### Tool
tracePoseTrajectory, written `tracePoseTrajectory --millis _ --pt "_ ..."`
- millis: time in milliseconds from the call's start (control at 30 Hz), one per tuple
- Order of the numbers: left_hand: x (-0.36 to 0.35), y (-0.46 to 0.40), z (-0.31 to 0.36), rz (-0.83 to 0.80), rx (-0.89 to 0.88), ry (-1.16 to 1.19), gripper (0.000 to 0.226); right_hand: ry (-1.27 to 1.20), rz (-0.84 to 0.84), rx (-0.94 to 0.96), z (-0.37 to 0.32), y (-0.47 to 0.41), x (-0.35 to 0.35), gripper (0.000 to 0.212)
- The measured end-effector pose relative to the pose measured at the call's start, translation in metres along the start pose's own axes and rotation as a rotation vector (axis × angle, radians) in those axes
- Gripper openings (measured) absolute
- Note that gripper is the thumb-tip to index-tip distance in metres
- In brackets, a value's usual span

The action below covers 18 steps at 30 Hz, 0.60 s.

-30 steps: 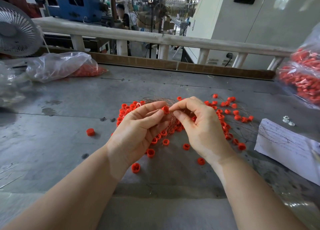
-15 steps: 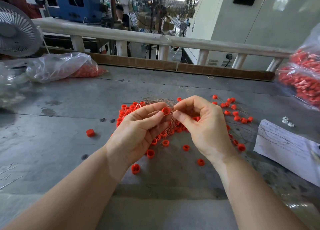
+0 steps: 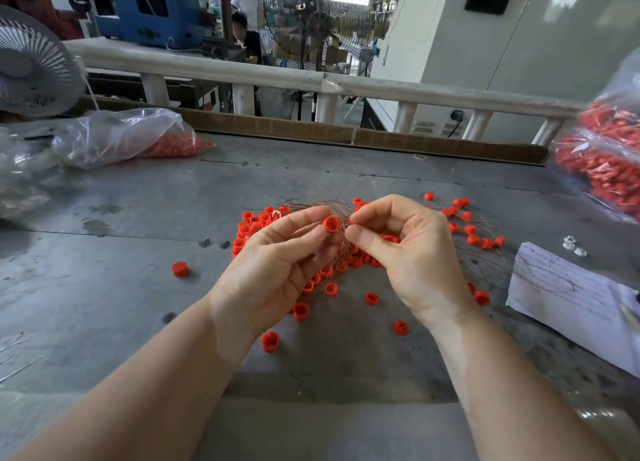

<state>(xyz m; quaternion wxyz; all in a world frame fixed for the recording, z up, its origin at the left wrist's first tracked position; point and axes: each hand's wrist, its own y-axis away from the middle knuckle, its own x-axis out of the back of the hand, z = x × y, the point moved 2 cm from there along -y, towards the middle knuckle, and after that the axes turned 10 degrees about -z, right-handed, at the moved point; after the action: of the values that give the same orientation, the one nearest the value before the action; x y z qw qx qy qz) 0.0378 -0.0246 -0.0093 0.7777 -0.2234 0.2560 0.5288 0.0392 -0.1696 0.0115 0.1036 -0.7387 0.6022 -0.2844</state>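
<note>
Red cap [image 3: 331, 224] is pinched between thumb and forefinger of left hand [image 3: 277, 263] and held above the table [image 3: 138, 304], over the loose cap pile [image 3: 252, 225]. Right hand [image 3: 408, 252] is curled, with its fingertips at the cap's 3 o'clock side (whether a strand is pinched cannot be told). Copper wire bundle [image 3: 318, 204] is noted at the cap's 12 o'clock, paper sheet [image 3: 561, 287] at 3 o'clock.

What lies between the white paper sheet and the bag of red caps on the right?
Between the paper sheet and the bag of red caps, a few small white parts lie on the table, in the head view.
</note>
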Motion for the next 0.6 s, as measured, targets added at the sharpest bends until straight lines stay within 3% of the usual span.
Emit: tracePoseTrajectory --millis 600 --pt "-0.0029 0.0021 0.001 -0.005 0.043 -0.028 0.023 -0.115 -0.032 -0.094 0.0036 0.0003 0.001 0.024"
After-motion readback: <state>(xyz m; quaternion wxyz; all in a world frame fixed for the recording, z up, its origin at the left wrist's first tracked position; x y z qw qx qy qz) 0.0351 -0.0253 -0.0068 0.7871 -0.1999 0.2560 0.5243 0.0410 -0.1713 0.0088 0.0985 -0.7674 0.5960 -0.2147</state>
